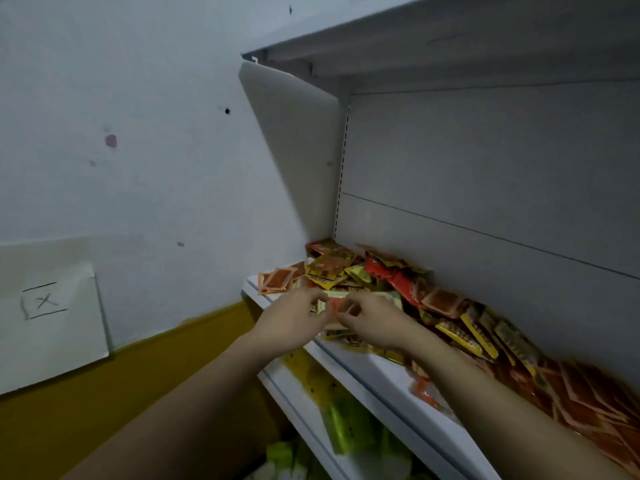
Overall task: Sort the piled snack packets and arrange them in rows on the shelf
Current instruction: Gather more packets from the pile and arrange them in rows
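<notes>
A pile of small snack packets (374,271), red, yellow and orange, covers the white shelf (391,379) from its left end to the right edge of view. My left hand (291,320) and my right hand (372,322) meet over the front left of the pile. Between their fingertips they pinch an orange packet (336,305). Orange packets (588,403) lie flat in a loose row at the far right. The packets under my hands are hidden.
A white end panel (294,150) closes the shelf's left side, and an upper shelf (450,39) hangs overhead. Green and yellow packs (346,424) sit on the lower shelf. A grey wall with a paper sheet (48,313) stands at the left.
</notes>
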`<state>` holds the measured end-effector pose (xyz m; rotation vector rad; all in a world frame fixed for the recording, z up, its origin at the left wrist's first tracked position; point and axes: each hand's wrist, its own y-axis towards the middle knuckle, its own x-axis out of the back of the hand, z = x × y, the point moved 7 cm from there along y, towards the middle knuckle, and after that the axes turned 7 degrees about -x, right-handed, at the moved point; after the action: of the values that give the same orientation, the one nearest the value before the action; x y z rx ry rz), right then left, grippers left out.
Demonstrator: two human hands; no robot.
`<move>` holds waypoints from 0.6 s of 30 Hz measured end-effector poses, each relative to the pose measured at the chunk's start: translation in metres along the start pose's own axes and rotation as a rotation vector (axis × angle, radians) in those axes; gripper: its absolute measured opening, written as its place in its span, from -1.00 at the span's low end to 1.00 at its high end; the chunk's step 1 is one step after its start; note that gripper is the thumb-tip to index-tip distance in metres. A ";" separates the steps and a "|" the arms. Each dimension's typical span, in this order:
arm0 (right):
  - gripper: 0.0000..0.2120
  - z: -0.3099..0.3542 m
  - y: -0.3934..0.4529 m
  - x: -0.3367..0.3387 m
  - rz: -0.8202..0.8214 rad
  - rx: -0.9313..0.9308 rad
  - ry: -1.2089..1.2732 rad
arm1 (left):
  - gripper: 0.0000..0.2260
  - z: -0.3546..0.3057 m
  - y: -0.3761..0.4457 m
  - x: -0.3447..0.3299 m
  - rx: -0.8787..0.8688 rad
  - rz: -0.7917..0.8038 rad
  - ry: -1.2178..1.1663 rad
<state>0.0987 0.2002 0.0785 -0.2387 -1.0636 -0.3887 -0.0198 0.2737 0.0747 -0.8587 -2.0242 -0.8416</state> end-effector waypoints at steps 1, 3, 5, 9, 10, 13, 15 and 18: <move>-0.78 -0.004 0.014 0.003 -0.014 -0.028 -0.015 | -0.71 0.009 0.013 -0.002 -0.012 0.005 -0.031; -0.80 -0.015 0.042 0.014 -0.082 -0.077 -0.068 | -0.72 0.027 0.040 -0.009 -0.049 0.011 -0.068; -0.84 -0.031 0.069 0.030 -0.172 -0.132 -0.049 | -0.75 0.043 0.066 -0.017 -0.062 -0.001 -0.119; -0.90 -0.069 0.113 0.058 -0.406 -0.224 0.031 | -0.78 0.065 0.115 -0.035 -0.017 -0.064 -0.203; -0.90 -0.077 0.122 0.062 -0.461 -0.239 0.034 | -0.78 0.067 0.128 -0.039 -0.006 -0.062 -0.218; -0.63 -0.086 0.155 0.059 -0.428 -0.167 -0.106 | -0.70 0.062 0.171 -0.056 -0.059 0.007 -0.184; -0.38 -0.089 0.174 0.044 -0.270 -0.097 -0.309 | -0.64 0.054 0.195 -0.070 -0.115 0.070 -0.155; -0.38 -0.105 0.189 0.034 -0.219 -0.105 -0.388 | -0.57 0.053 0.225 -0.094 -0.152 0.107 -0.153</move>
<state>0.2774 0.3257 0.0585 -0.3001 -1.4589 -0.6127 0.1820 0.4134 0.0304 -1.1376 -2.0436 -0.9011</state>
